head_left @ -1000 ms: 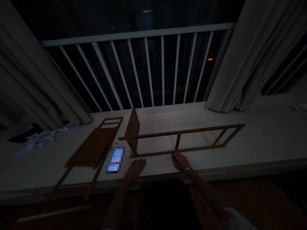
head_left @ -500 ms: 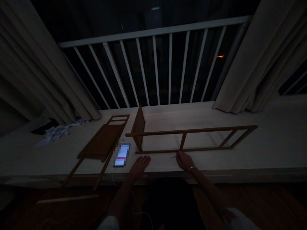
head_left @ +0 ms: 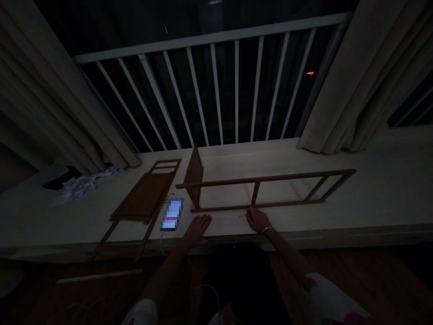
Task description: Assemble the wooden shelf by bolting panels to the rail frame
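Note:
My left hand [head_left: 198,229] lies flat on the pale window sill with its fingers spread, holding nothing. It is just below the near rail of a brown wooden frame [head_left: 219,182] that lies on its side, with a panel [head_left: 194,174] standing up at its left end. My right hand [head_left: 258,220] is closed around a thin rod-like tool [head_left: 242,215], whose tip points left. That hand is at the near rail, where a crossbar meets it. In the dim light I cannot tell whether the tool touches the wood.
A lit phone [head_left: 172,214] with a white cable lies left of my left hand. Small thin pieces [head_left: 171,194] lie above it. Farther left is another wooden frame with a panel [head_left: 142,196], its legs overhanging the sill's edge. A pale strip [head_left: 99,276] is below. Railing [head_left: 216,38] behind.
The view has tilted slightly, so everything sits a little higher in the picture. My left hand stays flat on the sill, and my right hand still grips the thin tool near the crossbar.

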`<control>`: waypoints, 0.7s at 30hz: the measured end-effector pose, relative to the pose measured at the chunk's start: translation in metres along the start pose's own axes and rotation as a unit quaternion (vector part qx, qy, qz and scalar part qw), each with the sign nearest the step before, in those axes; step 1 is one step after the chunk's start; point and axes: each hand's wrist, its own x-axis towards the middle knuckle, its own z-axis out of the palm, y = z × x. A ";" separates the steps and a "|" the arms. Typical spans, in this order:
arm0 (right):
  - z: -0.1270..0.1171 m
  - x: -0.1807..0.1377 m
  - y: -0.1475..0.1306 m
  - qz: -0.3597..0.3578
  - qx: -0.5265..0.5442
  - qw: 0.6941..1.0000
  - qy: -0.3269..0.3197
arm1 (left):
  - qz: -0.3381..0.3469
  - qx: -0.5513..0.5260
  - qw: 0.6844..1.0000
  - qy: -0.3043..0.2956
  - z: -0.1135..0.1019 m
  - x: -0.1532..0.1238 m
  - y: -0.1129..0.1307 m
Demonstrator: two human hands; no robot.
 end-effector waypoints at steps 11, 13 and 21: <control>0.002 0.000 0.000 0.002 -0.003 1.000 0.003 | 0.010 -0.028 0.999 -0.043 -0.014 -0.005 0.004; 0.002 0.000 -0.001 0.000 -0.004 1.000 0.004 | 0.013 -0.035 0.998 -0.041 -0.024 -0.008 0.004; 0.000 0.000 -0.001 0.003 0.006 1.000 0.004 | -0.047 -0.037 0.998 -0.025 -0.071 -0.056 -0.023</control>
